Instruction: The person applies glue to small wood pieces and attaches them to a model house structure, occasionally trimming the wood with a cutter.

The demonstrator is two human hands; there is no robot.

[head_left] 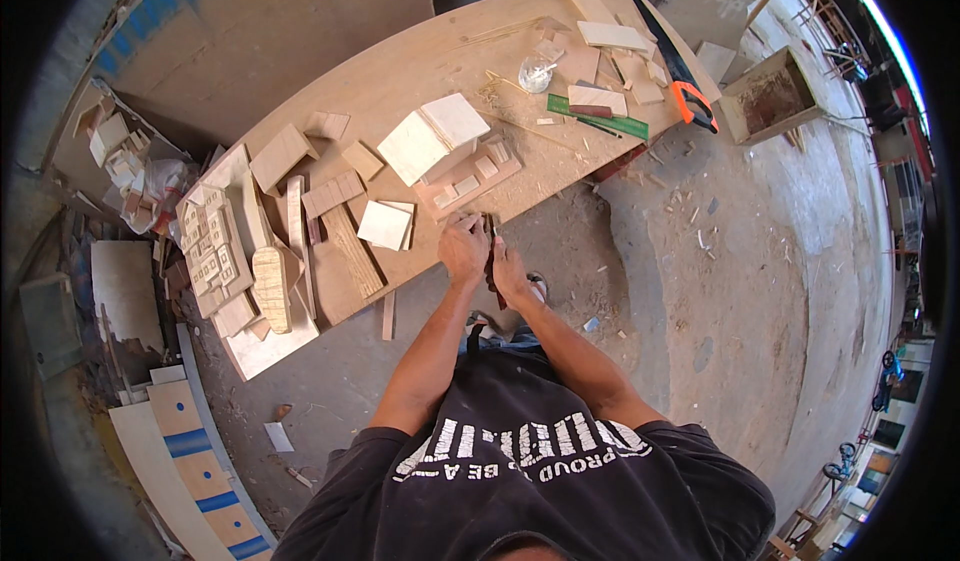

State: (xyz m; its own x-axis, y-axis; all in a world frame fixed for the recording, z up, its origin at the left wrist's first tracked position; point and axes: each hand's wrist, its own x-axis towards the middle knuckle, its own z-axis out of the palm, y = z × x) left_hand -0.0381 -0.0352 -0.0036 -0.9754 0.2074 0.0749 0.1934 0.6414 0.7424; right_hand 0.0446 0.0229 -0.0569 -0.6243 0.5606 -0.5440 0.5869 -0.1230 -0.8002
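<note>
We are standing at the wooden table (400, 81), keeping both hands just by its near edge. Our right hand (511, 273) is clamping its fingers around a slim dark tool (491, 273), which is lying between our two hands. Our left hand (463, 251) is curling its fingers together right beside it; we are not managing to tell whether they are gripping anything. Just beyond our hands, a small wooden model (430, 141) is resting on the table. Pale square blocks (385, 225) are lying to its left, while a green ruler (628, 125) and an orange-handled saw (692, 106) are lying farther right.
</note>
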